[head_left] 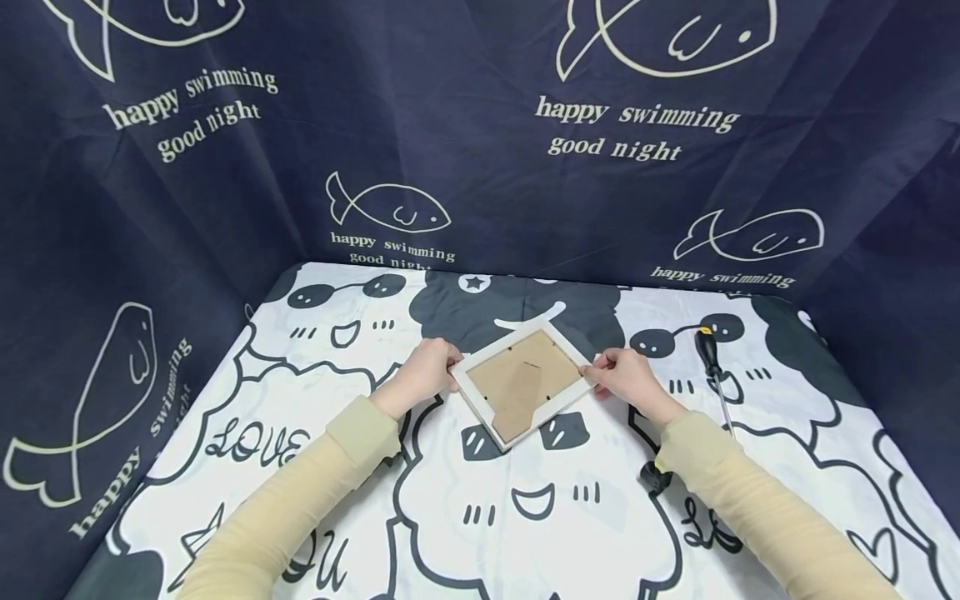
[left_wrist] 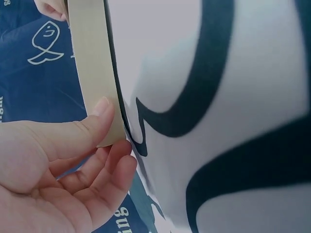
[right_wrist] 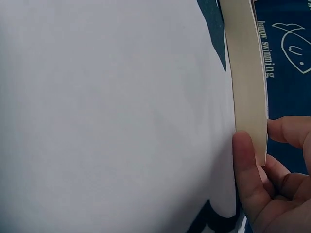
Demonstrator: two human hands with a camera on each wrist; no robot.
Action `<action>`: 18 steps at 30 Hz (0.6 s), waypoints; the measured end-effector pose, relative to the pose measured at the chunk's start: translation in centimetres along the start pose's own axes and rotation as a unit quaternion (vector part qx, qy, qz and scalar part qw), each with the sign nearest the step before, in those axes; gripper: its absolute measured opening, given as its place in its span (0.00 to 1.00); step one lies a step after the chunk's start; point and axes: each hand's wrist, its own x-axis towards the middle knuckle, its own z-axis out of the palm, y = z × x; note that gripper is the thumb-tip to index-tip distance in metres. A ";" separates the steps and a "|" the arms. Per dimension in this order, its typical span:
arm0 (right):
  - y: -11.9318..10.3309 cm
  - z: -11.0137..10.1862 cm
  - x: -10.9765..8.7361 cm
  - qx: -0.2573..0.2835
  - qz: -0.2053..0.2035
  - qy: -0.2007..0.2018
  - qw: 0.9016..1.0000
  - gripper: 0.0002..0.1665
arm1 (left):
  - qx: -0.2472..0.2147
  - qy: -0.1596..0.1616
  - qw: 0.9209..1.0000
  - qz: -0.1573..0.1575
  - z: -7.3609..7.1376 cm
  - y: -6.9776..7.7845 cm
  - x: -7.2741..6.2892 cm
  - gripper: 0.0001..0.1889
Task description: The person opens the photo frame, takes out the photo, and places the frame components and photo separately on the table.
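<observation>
A pale picture frame [head_left: 577,358] with a brown backing board [head_left: 502,375] lies back side up, turned like a diamond. Small dark tabs sit along the inner edge of its border. My left hand [head_left: 427,368] grips the left corner; in the left wrist view the thumb presses on the frame's side [left_wrist: 92,58] and curled fingers sit at its end. At the opposite corner my right hand [head_left: 628,377] pinches the frame. The right wrist view shows fingers on both faces of that corner [right_wrist: 248,87]. The frame's front is hidden.
A screwdriver [head_left: 708,352] with a black and yellow handle lies to the right, its tip near the right sleeve. A small black object [head_left: 655,477] is partly covered by that sleeve. Dark blue fish-print curtains [head_left: 495,192] stand around the cloth-covered table [head_left: 570,550].
</observation>
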 end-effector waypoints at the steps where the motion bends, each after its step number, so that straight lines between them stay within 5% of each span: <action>1: 0.0 0.0 0.0 0.002 0.003 0.000 1.000 0.14 | 0.000 0.000 1.000 0.001 0.0 -0.1 0.1 0.15; 18: 0.8 0.1 0.0 0.051 0.005 -0.013 0.999 0.12 | -0.007 -0.020 1.000 -0.009 -0.1 -0.9 1.0 0.20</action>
